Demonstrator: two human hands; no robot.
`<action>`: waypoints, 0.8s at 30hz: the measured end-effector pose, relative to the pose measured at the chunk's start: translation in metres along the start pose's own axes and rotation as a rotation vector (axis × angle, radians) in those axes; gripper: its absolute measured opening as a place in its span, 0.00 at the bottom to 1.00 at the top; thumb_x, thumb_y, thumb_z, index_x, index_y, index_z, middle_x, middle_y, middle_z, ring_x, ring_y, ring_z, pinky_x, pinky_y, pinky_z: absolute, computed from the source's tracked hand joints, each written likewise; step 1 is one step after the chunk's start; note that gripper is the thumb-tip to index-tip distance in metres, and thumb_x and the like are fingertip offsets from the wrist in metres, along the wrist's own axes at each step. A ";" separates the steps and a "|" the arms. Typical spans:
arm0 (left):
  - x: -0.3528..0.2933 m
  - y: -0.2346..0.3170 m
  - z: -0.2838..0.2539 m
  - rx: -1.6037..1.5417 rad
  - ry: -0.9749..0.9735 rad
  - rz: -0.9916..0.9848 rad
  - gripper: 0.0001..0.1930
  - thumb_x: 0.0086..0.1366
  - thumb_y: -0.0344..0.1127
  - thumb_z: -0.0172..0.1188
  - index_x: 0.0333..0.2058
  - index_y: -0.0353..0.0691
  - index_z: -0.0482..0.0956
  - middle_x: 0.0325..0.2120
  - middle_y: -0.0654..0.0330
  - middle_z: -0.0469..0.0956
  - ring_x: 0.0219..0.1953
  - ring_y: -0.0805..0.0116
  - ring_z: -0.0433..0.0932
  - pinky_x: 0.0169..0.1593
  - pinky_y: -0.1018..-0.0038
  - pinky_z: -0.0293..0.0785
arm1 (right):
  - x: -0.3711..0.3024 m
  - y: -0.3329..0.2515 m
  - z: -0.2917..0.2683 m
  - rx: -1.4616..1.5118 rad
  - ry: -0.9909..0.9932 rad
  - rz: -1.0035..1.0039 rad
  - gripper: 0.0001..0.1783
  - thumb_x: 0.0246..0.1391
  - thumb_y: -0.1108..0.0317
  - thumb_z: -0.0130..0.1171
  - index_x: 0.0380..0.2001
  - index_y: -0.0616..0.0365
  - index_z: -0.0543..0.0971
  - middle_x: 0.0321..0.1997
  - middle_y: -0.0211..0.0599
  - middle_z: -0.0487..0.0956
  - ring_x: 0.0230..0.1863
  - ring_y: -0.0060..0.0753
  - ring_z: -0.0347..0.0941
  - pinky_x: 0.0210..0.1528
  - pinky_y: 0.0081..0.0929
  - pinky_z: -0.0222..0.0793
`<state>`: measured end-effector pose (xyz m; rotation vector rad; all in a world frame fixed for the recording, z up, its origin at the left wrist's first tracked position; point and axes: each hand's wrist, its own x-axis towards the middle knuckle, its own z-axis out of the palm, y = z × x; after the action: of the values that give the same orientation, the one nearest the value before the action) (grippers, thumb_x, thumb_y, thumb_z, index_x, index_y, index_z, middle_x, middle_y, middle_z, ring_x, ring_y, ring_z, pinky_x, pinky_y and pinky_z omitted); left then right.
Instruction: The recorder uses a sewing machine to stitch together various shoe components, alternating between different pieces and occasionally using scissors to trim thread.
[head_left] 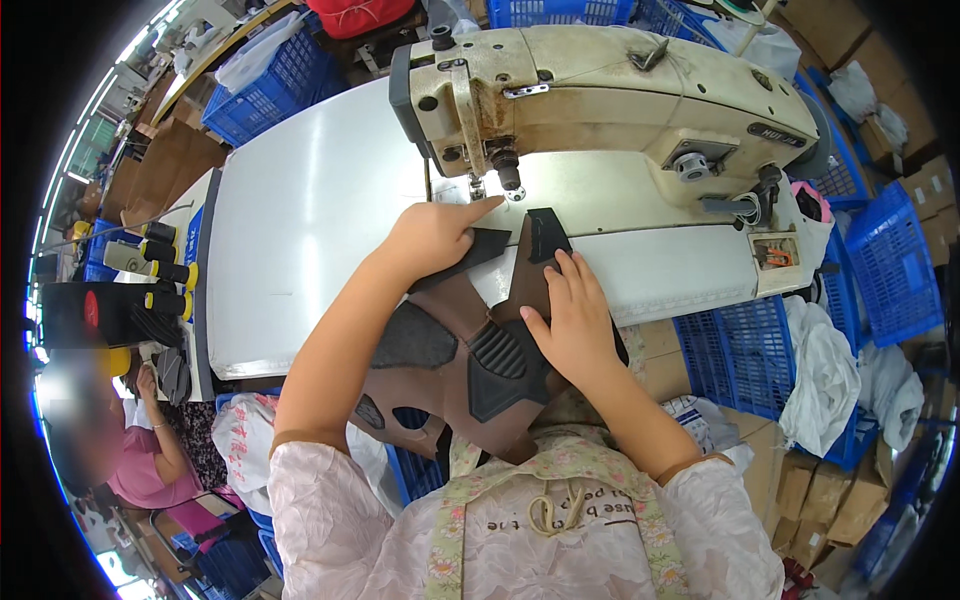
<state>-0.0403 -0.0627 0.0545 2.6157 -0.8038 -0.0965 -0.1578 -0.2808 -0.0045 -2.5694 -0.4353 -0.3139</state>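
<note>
A brown and black leather shoe upper (505,350), with a ribbed black panel and padded patches, hangs over the front edge of a sewing machine's white table. Just below the presser foot (477,187), my left hand (430,238) points its index finger to the right. Its other fingers curl under beside the upper's black flap (485,248), and what they hold, if anything, is hidden. My right hand (578,325) lies flat with fingers stretched on the upper's right strip, which ends in a black tab (547,232). The machine's head (480,110) stands beyond both hands.
The white table (300,220) spreads to the left. Thread cones (165,270) stand at its left end. Blue crates (735,350) with white bags (820,375) are at the right, cartons (825,510) below. A person in pink (150,460) sits at the far left.
</note>
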 end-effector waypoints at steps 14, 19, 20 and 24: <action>-0.037 -0.046 -0.013 0.122 -0.109 -0.318 0.26 0.56 0.29 0.48 0.54 0.47 0.78 0.41 0.43 0.80 0.44 0.47 0.79 0.51 0.59 0.73 | 0.022 0.002 0.001 0.013 0.005 -0.071 0.30 0.50 0.58 0.65 0.50 0.68 0.73 0.61 0.56 0.68 0.64 0.59 0.61 0.63 0.48 0.61; -0.060 -0.066 -0.046 0.015 -0.017 -0.620 0.22 0.58 0.29 0.47 0.51 0.43 0.79 0.46 0.47 0.80 0.50 0.52 0.77 0.54 0.64 0.72 | 0.057 0.023 -0.013 0.087 -0.250 -0.040 0.32 0.43 0.59 0.70 0.50 0.63 0.73 0.56 0.50 0.71 0.59 0.54 0.65 0.59 0.45 0.64; -0.064 -0.063 -0.052 -0.119 0.052 -0.674 0.23 0.57 0.28 0.48 0.52 0.41 0.79 0.40 0.51 0.82 0.44 0.57 0.79 0.50 0.68 0.72 | 0.063 0.028 -0.013 0.096 -0.230 -0.071 0.35 0.41 0.59 0.72 0.52 0.62 0.73 0.56 0.48 0.70 0.59 0.52 0.65 0.59 0.44 0.63; -0.074 -0.031 -0.061 -0.523 0.151 -0.645 0.23 0.58 0.26 0.47 0.51 0.43 0.79 0.26 0.68 0.71 0.33 0.78 0.70 0.41 0.81 0.67 | 0.078 0.039 -0.005 0.017 -0.064 -0.217 0.42 0.36 0.56 0.75 0.56 0.59 0.71 0.58 0.45 0.69 0.60 0.50 0.64 0.61 0.44 0.61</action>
<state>-0.0746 0.0230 0.0943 2.2334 0.1349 -0.2462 -0.0723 -0.2966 0.0057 -2.5241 -0.7401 -0.3029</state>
